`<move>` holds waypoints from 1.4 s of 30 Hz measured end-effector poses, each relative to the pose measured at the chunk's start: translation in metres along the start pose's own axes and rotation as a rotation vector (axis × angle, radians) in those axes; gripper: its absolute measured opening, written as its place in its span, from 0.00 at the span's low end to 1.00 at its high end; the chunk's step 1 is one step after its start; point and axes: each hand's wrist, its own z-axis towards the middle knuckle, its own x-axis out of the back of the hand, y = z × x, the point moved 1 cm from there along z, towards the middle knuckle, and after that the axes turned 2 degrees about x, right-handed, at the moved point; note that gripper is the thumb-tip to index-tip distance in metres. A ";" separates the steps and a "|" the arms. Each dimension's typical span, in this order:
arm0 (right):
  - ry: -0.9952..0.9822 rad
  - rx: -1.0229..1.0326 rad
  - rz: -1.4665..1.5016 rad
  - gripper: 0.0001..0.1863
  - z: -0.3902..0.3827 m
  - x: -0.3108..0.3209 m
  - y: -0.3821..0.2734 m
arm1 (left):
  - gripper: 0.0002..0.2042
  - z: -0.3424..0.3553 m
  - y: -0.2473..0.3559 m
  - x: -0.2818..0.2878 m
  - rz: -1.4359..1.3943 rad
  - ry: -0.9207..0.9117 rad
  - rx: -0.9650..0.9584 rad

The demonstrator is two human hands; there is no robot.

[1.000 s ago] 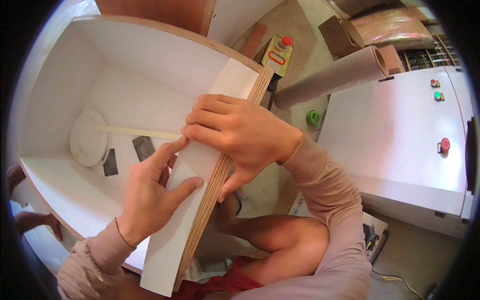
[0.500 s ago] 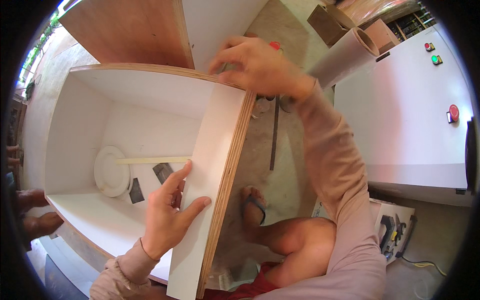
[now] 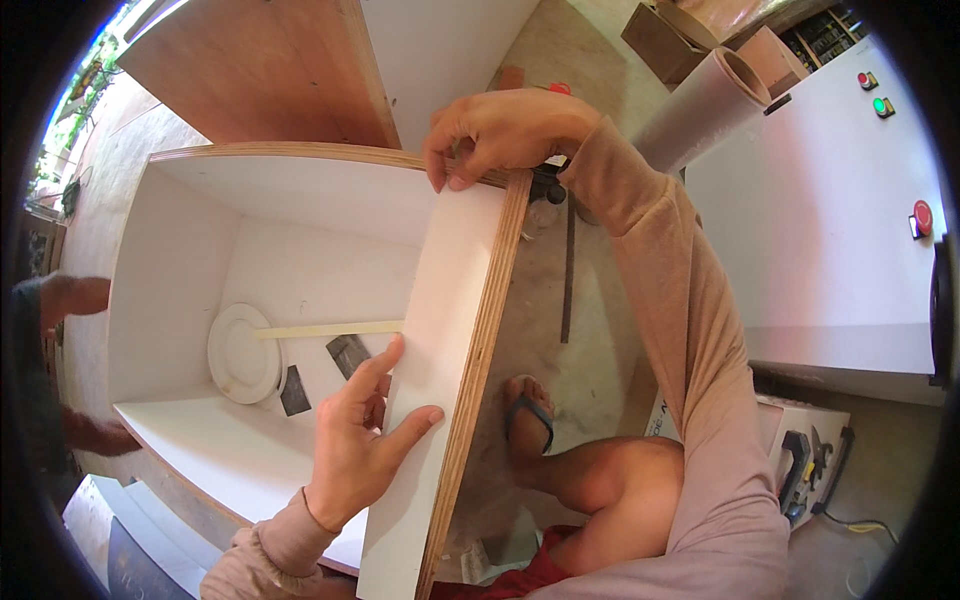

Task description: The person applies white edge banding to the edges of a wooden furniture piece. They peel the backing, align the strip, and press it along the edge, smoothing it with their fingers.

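Observation:
A white-lined plywood box point(image 3: 170, 300) lies open below me, with a white panel point(image 3: 455, 280) along its right side. My left hand point(image 3: 355, 440) grips the panel partway along, thumb on its face, fingers at the inner edge. My right hand point(image 3: 490, 140) is bent over the far corner, fingers and thumb closed on the panel's end. Inside the box lie a round white plate point(image 3: 243, 358), a pale thin strip point(image 3: 330, 330) and dark flat pieces point(image 3: 295, 390).
Another person's legs point(image 3: 75, 295) are at left. A plywood board point(image 3: 250, 70) stands beyond the box. At right are a plastic-film roll point(image 3: 700, 110), a white machine with buttons point(image 3: 810, 250) and tools point(image 3: 812, 460) on a case. My sandaled foot point(image 3: 525, 420) is below.
My right hand moved from the middle of the panel up to its far corner, lifted briefly and came down there. My left hand stays on the panel; the view shifted.

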 end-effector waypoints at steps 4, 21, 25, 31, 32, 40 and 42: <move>0.014 0.027 -0.041 0.13 -0.004 0.000 -0.006 | 0.37 -0.001 0.007 0.007 0.111 -0.085 0.055; 0.226 -0.079 0.420 0.22 -0.040 -0.016 0.033 | 0.35 -0.002 0.003 -0.003 -0.093 -0.008 0.119; 0.212 -0.170 0.284 0.22 -0.035 -0.016 0.021 | 0.36 -0.002 0.003 -0.005 -0.138 -0.003 0.135; 0.291 -0.277 0.321 0.24 -0.029 -0.024 0.017 | 0.36 -0.005 -0.006 -0.004 -0.105 0.004 0.131; 0.327 -0.236 0.302 0.23 -0.030 -0.026 0.016 | 0.36 -0.005 -0.007 -0.003 -0.082 0.003 0.132; 0.456 -0.146 0.104 0.23 -0.034 -0.038 0.017 | 0.35 -0.001 -0.001 -0.005 -0.018 0.021 0.069; 0.489 -0.129 -0.051 0.23 -0.032 -0.036 0.019 | 0.35 0.000 0.001 -0.003 0.057 0.003 0.023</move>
